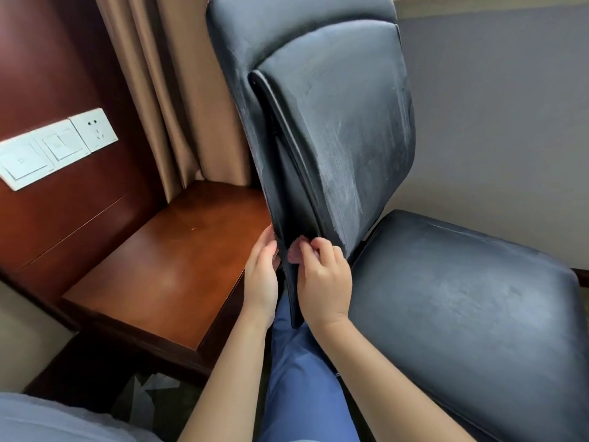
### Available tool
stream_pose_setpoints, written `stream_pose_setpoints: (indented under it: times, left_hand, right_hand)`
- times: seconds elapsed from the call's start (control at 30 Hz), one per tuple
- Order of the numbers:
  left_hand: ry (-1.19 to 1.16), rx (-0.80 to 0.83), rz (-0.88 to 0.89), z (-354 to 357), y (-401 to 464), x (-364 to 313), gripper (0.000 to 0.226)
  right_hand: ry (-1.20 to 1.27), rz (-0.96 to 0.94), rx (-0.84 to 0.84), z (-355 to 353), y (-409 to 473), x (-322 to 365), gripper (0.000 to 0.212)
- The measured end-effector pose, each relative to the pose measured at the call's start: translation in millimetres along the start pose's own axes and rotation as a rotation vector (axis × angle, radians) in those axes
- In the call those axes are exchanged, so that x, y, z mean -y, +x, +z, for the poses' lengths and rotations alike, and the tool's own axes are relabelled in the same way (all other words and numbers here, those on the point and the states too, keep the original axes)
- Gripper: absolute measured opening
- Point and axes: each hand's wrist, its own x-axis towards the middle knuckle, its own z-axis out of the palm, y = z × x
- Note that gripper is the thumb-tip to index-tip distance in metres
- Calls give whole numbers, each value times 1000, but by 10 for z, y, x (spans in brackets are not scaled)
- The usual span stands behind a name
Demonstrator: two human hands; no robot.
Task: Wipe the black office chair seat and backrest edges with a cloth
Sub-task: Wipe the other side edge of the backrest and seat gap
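The black office chair [414, 218] stands between a grey wall [494, 106] and a reddish wooden side table [165, 269]; its seat [462, 307] and backrest [334, 122] bear pale streaks; tan curtains [165, 90] hang behind, white wall switches [54, 148] to the left. At the backrest's lower left edge, the right hand [325, 279] pinches a small pink cloth [296, 253]; the left hand [261, 275] lies flat against the edge, fingers straight; blue trousers [302, 378] show below.

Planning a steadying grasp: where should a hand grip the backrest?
Judging by shape, the backrest is best pinched at its thin lower side edge, approached from the desk side. The left hand is already there.
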Motion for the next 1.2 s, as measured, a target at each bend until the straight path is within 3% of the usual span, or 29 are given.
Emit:
stream_pose_setpoints:
  times: [0.13,0.27,0.37,0.47,0.63,0.8,1.03,1.2]
  left_hand:
    - [-10,-70,12,-39,-35,60,34]
    - [-43,-111,37,2,-128,115,31]
    - [-80,-123,40,12,-140,144,30]
    - [-102,-126,45,23,-115,152,30]
    - [-119,-111,17,-5,-123,211,30]
    - [-49,-54,-25,-10,51,205,35]
    - [-1,-27,-3,-41,49,116,43]
    - [-20,-52,-25,-48,77,191,39]
  right_hand:
    - [-11,11,-114,-81,64,22,23]
    - [-50,27,-72,-68,-155,-49,30]
    - [7,55,-150,-111,-133,-80,23]
    - [10,73,-202,-124,-40,-96,20]
    - [-135,40,-89,-11,-275,-212,17]
    - [-74,94,-238,-53,63,-223,19]
    - [-132,7,-64,119,-225,-252,23]
    - [-83,38,-223,19,57,-152,17]
